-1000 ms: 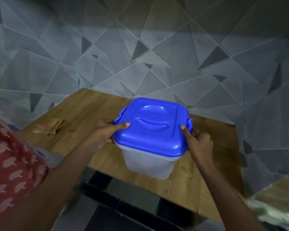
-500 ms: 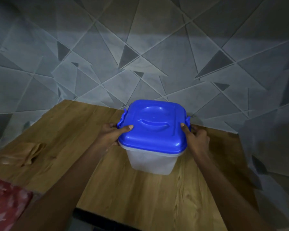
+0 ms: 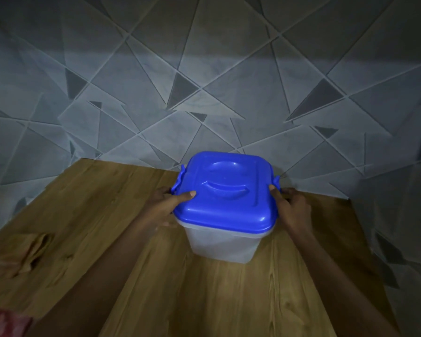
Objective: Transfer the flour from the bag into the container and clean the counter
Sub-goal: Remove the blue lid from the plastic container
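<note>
Blue lid (image 3: 225,192) still on the clear container (image 3: 223,242), which sits on the wooden counter (image 3: 102,215) near the tiled wall (image 3: 204,81). We've got our left hand (image 3: 167,205) gripping the lid's left edge, thumb on top, and our right hand (image 3: 293,210) curled on the right edge by the clip, prob. so both clips can be freed at once w/ the box kept steady. Brown crumpled thing (image 3: 32,251) at far left, maybe the flour bag; can't tell.
</note>
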